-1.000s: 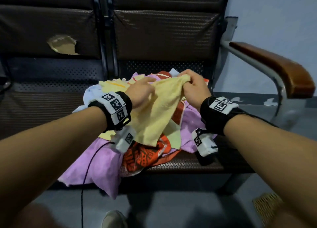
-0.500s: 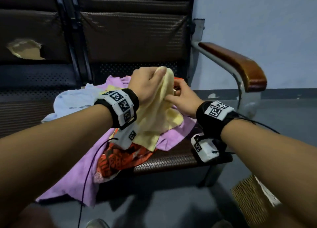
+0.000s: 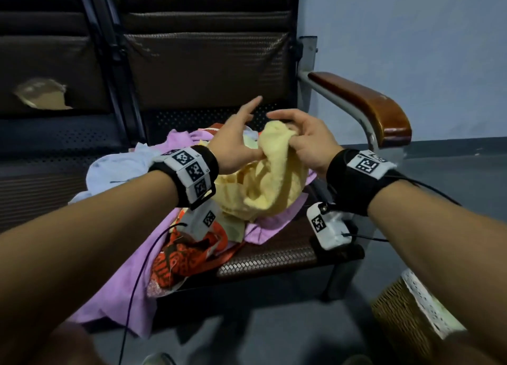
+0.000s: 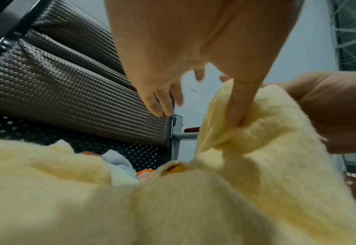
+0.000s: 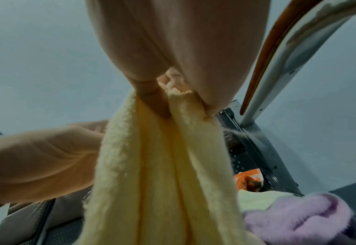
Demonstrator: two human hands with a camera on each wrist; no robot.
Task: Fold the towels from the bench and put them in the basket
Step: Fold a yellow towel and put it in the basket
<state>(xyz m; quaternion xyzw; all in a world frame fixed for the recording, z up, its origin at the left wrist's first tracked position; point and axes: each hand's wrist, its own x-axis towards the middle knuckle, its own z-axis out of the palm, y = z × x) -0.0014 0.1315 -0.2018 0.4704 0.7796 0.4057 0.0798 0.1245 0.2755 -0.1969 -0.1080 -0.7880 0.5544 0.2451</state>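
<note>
Your right hand [image 3: 304,139] pinches the yellow towel [image 3: 270,183] at its bunched upper edge; in the right wrist view the thumb and fingers [image 5: 151,94] close on the gathered cloth, which hangs down in folds from the grip. Your left hand [image 3: 233,142] has its fingers spread and straight, pointing toward the backrest, while its thumb presses into the towel's fold just beside your right hand, as the left wrist view confirms. The yellow towel is held above the bench [image 3: 274,257], its lower part draping onto the pile there. That pile holds a purple towel [image 3: 109,290] spilling over the seat's front edge, a pale blue towel [image 3: 115,172] at the left, and an orange patterned cloth [image 3: 186,257] underneath. The wicker basket [image 3: 406,318] stands on the floor at the lower right, below the wooden armrest [image 3: 365,101], apart from the towels
</note>
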